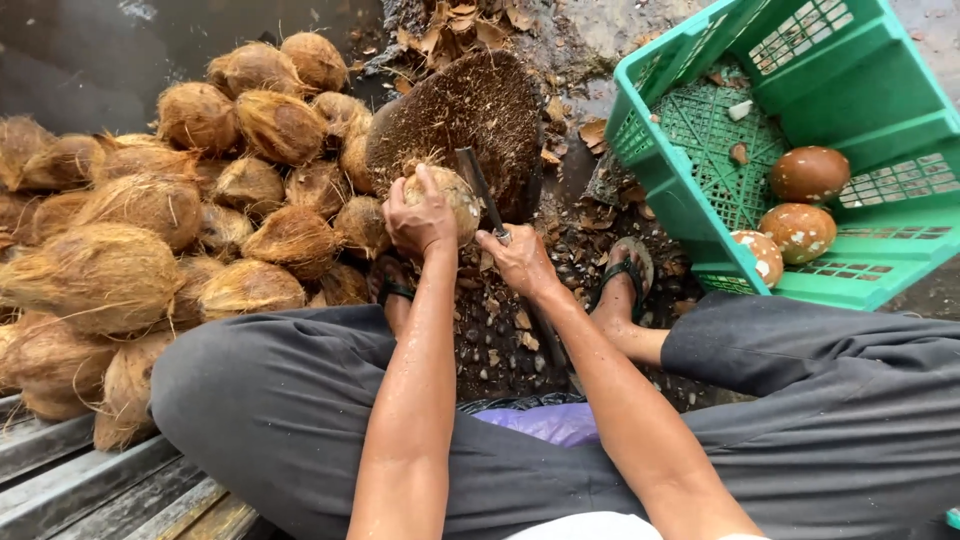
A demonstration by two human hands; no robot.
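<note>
Coconut [452, 195], fibrous and round, rests on a husk-strewn wooden block [470, 115] over wet, littered ground. Left hand [418, 218] clasps it; right hand [518, 260] grips a knife [478, 185].

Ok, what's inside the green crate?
Three peeled brown coconuts lie against the green crate's lower wall, with a few husk scraps on its mesh floor. Its far right end is out of frame.

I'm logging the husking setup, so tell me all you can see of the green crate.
The green plastic lattice crate sits tilted at upper right on wet, debris-strewn ground, open side toward the person. Three smooth brown husked coconuts, flecked white, lie in its lower corner, with small husk scraps. Neither hand touches it.
</note>
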